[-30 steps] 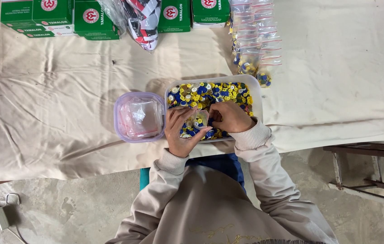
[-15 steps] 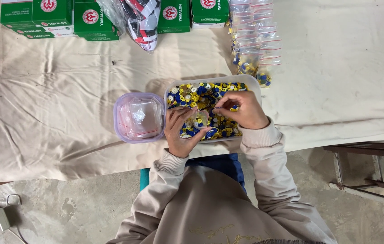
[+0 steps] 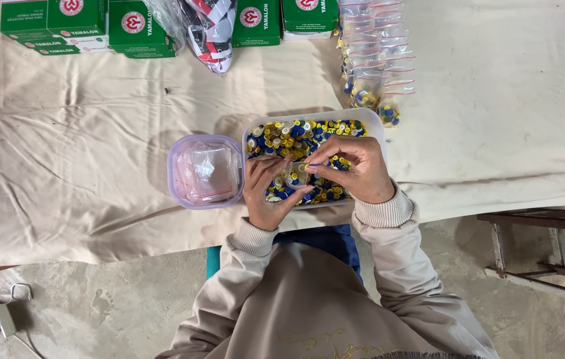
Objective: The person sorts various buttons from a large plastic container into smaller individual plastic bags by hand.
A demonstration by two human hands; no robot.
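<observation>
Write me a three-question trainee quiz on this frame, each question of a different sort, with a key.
1. True or false: the purple-rimmed tub beside the white tub is full of buttons.
2. What do the left hand and the right hand hold between them? A) a green box B) a small clear bag C) a pair of scissors
3. Fill in: the filled bags lie at the far side of the white tub, on the ____.

Key
1. False: it holds clear empty bags; the blue and yellow buttons are in the white tub.
2. B, the small clear bag.
3. Cloth, the cream cloth over the table.
</observation>
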